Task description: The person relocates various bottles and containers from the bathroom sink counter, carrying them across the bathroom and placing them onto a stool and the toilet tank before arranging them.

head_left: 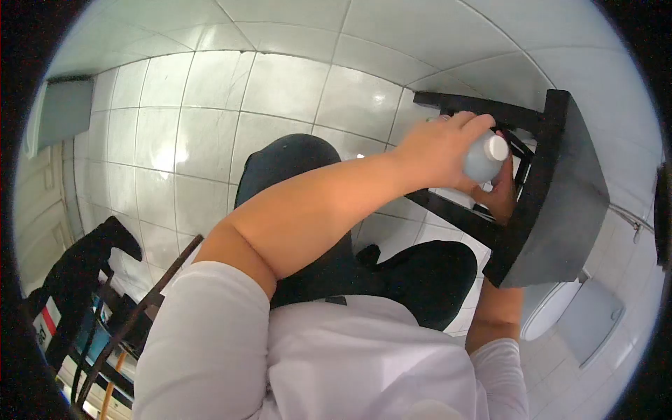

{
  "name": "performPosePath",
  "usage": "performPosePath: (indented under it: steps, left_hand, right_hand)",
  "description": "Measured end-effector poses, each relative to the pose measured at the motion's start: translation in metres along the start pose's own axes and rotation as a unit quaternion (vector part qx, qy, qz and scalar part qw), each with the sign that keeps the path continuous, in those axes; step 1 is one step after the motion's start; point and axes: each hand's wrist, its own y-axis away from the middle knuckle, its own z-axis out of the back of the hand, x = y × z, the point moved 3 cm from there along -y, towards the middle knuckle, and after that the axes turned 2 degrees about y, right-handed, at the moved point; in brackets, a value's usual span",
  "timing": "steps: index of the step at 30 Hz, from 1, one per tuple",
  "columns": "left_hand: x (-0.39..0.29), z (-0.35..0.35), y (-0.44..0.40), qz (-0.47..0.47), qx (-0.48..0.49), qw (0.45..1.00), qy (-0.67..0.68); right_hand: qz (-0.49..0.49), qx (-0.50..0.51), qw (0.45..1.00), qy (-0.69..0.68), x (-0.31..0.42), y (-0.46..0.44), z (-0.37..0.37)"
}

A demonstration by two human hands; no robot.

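Observation:
A translucent grey bottle with a white cap [496, 148] is in my left hand [441, 150], whose fingers wrap round the bottle body [479, 166]. The cap faces up toward me. My right forearm passes behind a black stool-like piece of furniture [574, 203], which is tipped on its side. Beside the bottle, between the black bars, my right hand [500, 198] shows with its fingers curved. Its fingertips are partly hidden, and what it grips cannot be made out.
White tiles cover the floor [280, 84] and the wall. My legs in dark trousers [294, 157] are below my arms. At the lower left stands a rack [155, 290] with black cloth [77, 269] and other items. A white toilet [549, 311] is at the lower right.

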Motion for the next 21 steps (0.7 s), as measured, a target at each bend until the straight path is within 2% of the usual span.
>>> performPosePath:
  steps: [1, 3, 5, 6, 8, 9, 11, 12, 14, 15, 16, 18, 20, 21]
  left_hand:
    - [-0.002, -0.005, -0.001, 0.008, 0.015, 1.000, 0.018]
    - [-0.003, -0.014, -0.001, 0.018, 0.032, 0.999, 0.038]
    - [-0.006, -0.018, -0.001, -0.025, 0.033, 0.989, 0.142]
    - [-0.004, -0.020, -0.001, -0.025, 0.032, 0.989, 0.142]
    - [0.000, -0.017, -0.002, -0.085, -0.043, 0.986, 0.139]
    - [0.005, -0.014, -0.005, -0.082, -0.041, 0.986, 0.140]
    - [0.019, 0.004, -0.009, -0.074, -0.127, 0.987, 0.068]
    - [0.020, 0.009, -0.008, -0.071, -0.127, 0.987, 0.068]
    - [0.033, 0.023, -0.008, 0.122, -0.144, 0.973, 0.132]
    - [0.026, 0.035, -0.006, 0.228, -0.086, 0.944, 0.221]
    - [0.031, 0.034, -0.006, 0.230, -0.087, 0.943, 0.223]
    - [0.036, 0.037, -0.005, 0.182, -0.159, 0.951, 0.191]
    - [0.036, 0.037, -0.002, 0.189, -0.171, 0.945, 0.205]
    - [0.034, 0.038, -0.001, 0.193, -0.184, 0.939, 0.219]
  right_hand:
    - [-0.101, 0.076, 0.981, 0.150, -0.036, 0.017, 0.019]
    - [-0.103, 0.050, 0.981, 0.157, -0.045, 0.032, 0.025]
    - [-0.087, 0.001, 0.987, 0.135, -0.047, 0.044, 0.027]
    - [-0.086, -0.018, 0.987, 0.131, -0.051, 0.049, 0.031]
    - [-0.091, -0.053, 0.986, 0.131, -0.061, 0.057, 0.038]
    - [-0.096, -0.069, 0.984, 0.131, -0.067, 0.060, 0.041]
    - [-0.106, -0.102, 0.980, 0.135, -0.082, 0.064, 0.047]
    - [-0.110, -0.118, 0.978, 0.136, -0.088, 0.066, 0.050]
    - [-0.116, -0.149, 0.972, 0.138, -0.102, 0.065, 0.054]
    - [-0.120, -0.166, 0.969, 0.137, -0.108, 0.064, 0.055]
    - [-0.124, -0.181, 0.966, 0.140, -0.114, 0.062, 0.058]
    - [-0.133, -0.210, 0.958, 0.145, -0.127, 0.057, 0.059]
    - [-0.140, -0.217, 0.954, 0.151, -0.135, 0.054, 0.061]
    - [-0.187, -0.221, 0.950, 0.120, -0.136, 0.049, 0.059]
